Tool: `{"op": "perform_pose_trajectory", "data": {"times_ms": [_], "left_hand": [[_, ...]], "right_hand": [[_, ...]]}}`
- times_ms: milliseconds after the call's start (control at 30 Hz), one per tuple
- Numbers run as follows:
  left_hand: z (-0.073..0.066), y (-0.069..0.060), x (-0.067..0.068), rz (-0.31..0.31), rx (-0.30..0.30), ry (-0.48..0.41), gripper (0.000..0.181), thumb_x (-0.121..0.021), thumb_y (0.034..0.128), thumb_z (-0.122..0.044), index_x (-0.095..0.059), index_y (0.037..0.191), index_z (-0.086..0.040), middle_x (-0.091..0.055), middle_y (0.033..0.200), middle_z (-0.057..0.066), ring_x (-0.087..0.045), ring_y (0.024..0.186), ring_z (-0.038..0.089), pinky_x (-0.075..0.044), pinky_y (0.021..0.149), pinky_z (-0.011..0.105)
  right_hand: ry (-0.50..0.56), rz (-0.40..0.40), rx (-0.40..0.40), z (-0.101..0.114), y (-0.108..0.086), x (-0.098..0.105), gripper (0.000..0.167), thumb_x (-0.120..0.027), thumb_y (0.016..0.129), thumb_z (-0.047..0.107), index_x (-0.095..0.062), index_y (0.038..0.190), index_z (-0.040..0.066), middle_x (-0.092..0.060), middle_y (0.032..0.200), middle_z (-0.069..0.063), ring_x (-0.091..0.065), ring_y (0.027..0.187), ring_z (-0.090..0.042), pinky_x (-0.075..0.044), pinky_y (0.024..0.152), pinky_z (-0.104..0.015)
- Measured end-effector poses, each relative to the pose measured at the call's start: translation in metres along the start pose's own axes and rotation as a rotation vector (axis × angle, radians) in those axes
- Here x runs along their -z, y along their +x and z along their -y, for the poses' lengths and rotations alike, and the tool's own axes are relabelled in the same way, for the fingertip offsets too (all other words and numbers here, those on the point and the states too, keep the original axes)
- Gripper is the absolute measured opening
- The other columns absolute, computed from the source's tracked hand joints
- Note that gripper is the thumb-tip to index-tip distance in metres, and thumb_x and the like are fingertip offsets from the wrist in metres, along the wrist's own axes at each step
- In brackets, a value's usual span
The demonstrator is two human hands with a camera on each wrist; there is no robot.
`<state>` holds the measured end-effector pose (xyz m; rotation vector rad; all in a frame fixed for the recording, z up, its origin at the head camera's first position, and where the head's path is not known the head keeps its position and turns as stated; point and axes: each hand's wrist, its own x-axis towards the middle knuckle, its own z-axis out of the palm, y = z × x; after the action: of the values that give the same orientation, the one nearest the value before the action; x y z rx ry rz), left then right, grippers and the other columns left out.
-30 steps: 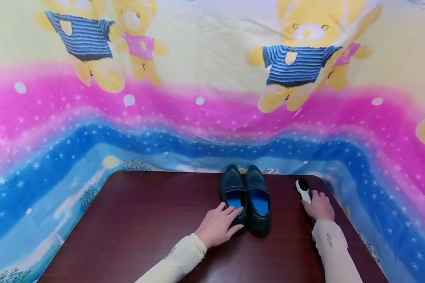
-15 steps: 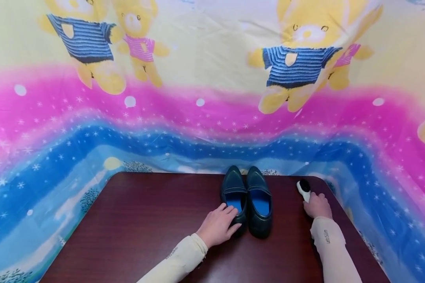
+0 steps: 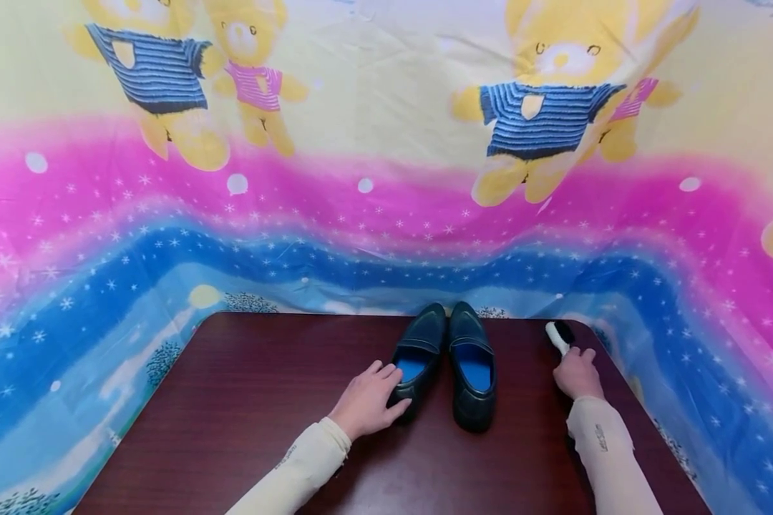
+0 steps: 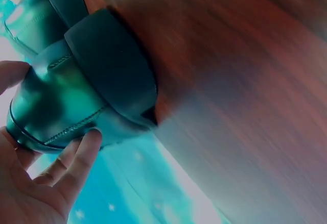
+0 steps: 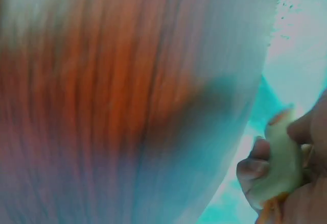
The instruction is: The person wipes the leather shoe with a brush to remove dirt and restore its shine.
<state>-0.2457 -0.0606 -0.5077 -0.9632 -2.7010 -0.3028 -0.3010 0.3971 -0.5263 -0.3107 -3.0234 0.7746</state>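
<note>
Two dark loafers with blue insoles lie with their toes toward the back. My left hand (image 3: pixel 368 399) grips the left loafer (image 3: pixel 424 330) by its heel; in the left wrist view, thumb and fingers are on opposite sides of the heel (image 4: pixel 61 99). That shoe is angled, its toe close to the right loafer (image 3: pixel 474 406) and its heel apart from it. On the right, my right hand (image 3: pixel 578 373) holds a brush (image 3: pixel 557 336) by its pale handle, dark bristles facing up. Fingers wrap the handle (image 5: pixel 283 157) in the right wrist view.
A dark reddish-brown wooden table (image 3: pixel 264 386) with rounded back corners carries the shoes. Behind and around it hangs a cloth backdrop (image 3: pixel 373 207) printed with bears and snowflakes. The shoe toes lie near the table's back edge.
My left hand has moved left, swinging the left loafer's heel away from the right one, while its toe has shifted slightly right. The brush in my right hand has tilted and moved slightly right.
</note>
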Motion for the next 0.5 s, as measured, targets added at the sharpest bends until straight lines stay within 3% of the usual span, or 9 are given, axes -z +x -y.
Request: {"op": "perform_pose_trajectory", "data": {"times_ms": [100,233,400,500], "left_hand": [[0.015,-0.005,0.004,0.006,0.036,-0.028,0.045,-0.066,0.0996,-0.047,-0.065,0.129,-0.013,-0.068,0.124,0.003,-0.063,0.117,0.027,-0.053,0.104,0.043],[0.037,-0.014,0.009,0.009,0.081,-0.061,0.049,-0.067,0.0989,-0.047,-0.065,0.134,-0.012,-0.066,0.133,0.006,-0.061,0.125,0.033,-0.051,0.106,0.047],[0.065,-0.025,0.013,-0.019,0.133,-0.084,0.038,-0.071,0.0958,-0.045,-0.065,0.122,-0.018,-0.065,0.117,-0.002,-0.058,0.107,0.023,-0.054,0.094,0.041],[0.079,-0.029,0.014,-0.031,0.188,-0.139,0.038,-0.077,0.0923,-0.044,-0.063,0.118,-0.02,-0.062,0.114,-0.004,-0.055,0.099,0.019,-0.054,0.088,0.041]], "right_hand": [[0.034,-0.086,0.009,0.007,-0.001,-0.001,0.043,-0.031,0.109,0.014,-0.034,0.128,-0.024,-0.032,0.107,-0.036,-0.051,0.072,-0.042,-0.045,0.066,-0.051],[0.054,-0.187,0.047,0.022,-0.005,-0.002,0.045,-0.026,0.112,0.02,-0.04,0.124,-0.021,-0.038,0.106,-0.035,-0.054,0.073,-0.044,-0.045,0.064,-0.053],[0.086,-0.229,0.119,0.044,-0.016,-0.002,0.045,-0.028,0.113,0.024,-0.044,0.124,-0.016,-0.046,0.108,-0.035,-0.056,0.087,-0.049,-0.045,0.072,-0.058],[0.097,-0.263,0.168,0.055,-0.024,-0.002,0.042,-0.029,0.114,0.026,-0.048,0.119,-0.011,-0.051,0.105,-0.03,-0.055,0.088,-0.045,-0.044,0.072,-0.056]]}}
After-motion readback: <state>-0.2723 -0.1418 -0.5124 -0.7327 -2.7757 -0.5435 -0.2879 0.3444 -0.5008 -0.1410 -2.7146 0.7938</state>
